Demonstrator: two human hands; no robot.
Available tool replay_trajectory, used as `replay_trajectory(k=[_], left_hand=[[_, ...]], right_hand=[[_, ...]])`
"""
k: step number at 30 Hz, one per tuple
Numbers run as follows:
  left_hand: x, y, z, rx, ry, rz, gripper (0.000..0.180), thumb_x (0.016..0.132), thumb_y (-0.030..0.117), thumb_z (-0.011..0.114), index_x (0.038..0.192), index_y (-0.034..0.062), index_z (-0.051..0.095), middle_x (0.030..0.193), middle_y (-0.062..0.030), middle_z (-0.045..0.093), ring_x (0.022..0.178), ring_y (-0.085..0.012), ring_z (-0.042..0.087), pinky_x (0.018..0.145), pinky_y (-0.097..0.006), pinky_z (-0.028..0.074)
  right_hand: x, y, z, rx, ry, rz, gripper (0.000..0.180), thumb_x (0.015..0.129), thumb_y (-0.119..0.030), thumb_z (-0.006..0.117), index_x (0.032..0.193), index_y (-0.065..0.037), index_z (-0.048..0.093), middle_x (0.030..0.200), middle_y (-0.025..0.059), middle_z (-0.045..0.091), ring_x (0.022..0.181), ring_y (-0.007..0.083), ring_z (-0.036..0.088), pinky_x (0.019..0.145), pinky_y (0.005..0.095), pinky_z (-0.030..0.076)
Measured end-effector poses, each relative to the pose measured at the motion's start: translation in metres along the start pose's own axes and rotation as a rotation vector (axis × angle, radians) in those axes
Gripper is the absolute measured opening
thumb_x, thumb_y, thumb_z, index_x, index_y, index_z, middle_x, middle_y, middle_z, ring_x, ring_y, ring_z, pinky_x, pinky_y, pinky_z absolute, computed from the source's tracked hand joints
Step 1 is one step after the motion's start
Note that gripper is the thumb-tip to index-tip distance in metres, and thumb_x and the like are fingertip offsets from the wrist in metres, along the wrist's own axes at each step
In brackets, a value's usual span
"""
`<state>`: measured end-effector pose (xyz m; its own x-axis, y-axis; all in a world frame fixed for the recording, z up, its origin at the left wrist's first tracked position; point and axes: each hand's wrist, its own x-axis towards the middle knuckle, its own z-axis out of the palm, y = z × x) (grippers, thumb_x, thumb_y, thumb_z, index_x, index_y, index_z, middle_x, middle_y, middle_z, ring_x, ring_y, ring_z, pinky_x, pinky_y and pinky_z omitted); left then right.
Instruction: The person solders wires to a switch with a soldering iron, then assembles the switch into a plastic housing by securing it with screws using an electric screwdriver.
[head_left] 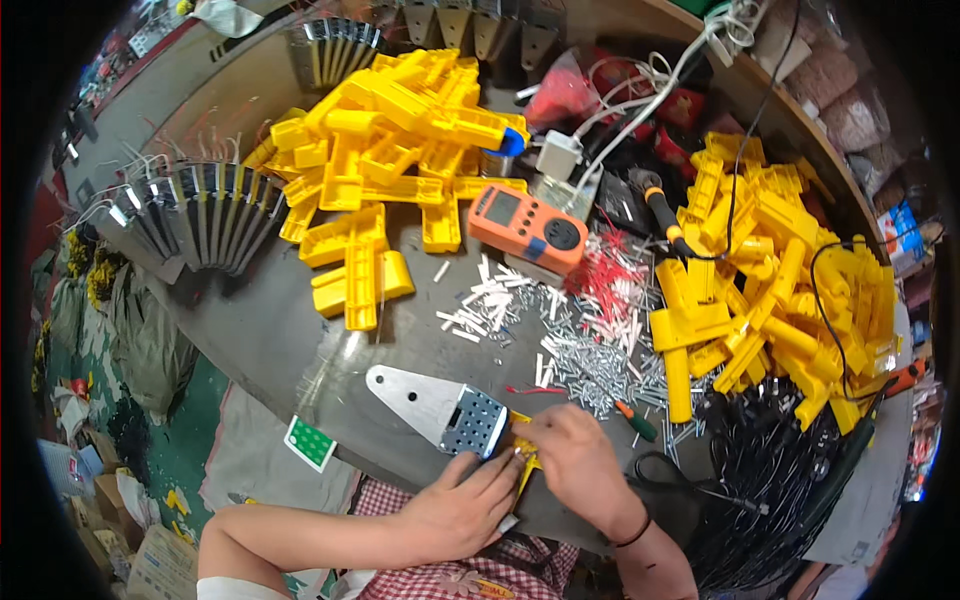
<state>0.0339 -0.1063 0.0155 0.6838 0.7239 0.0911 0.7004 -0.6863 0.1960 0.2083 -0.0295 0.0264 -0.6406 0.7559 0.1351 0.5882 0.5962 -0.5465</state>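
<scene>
- both hands, left hand (462, 505) and right hand (575, 455), pinch a small yellow part (524, 462) against the metal plate (440, 408) at the near tabletop (270, 330) edge, steadying it
- loose pins (585, 365) heaped within reach

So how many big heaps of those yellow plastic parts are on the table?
2: one heap of yellow plastic parts lies at the table's far left-centre, the other heap of yellow plastic parts on the right. Smaller ones may be hidden.
</scene>
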Motion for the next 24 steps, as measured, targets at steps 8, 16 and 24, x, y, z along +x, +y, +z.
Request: replay_trajectory(k=[8,16,24], left_hand=[[0.008,-0.004,0.008,-0.051,-0.017,0.124,0.053,0.075,0.039,0.057,0.112,0.002,0.055,0.123,-0.0138,0.047,0.119,-0.0253,0.041,0.093,-0.049,0.029],[0.002,-0.007,0.007,0.022,-0.059,0.043,0.069,0.06,0.04,0.07,0.113,-0.0005,0.053,0.13,-0.0159,0.041,0.123,-0.0262,0.037,0.09,-0.054,0.026],[-0.004,-0.009,0.015,0.026,-0.014,0.054,0.069,0.057,0.034,0.071,0.112,-0.0036,0.053,0.13,-0.0179,0.041,0.123,-0.0276,0.037,0.091,-0.053,0.025]], right_hand=[[0.136,-0.013,0.059,-0.052,0.168,-0.398,0.041,0.075,-0.005,0.051,0.116,-0.003,0.052,0.103,0.0185,0.055,0.096,0.0338,0.051,0.086,0.0419,0.042],[0.109,-0.014,-0.036,-0.04,0.415,-0.336,0.032,0.072,-0.006,0.054,0.103,0.0,0.056,0.101,0.018,0.056,0.097,0.0331,0.052,0.086,0.0421,0.041],[0.038,0.131,-0.201,-1.105,0.765,0.342,0.027,0.078,-0.01,0.051,0.103,-0.002,0.057,0.087,0.0152,0.059,0.086,0.0305,0.054,0.074,0.0395,0.044]])
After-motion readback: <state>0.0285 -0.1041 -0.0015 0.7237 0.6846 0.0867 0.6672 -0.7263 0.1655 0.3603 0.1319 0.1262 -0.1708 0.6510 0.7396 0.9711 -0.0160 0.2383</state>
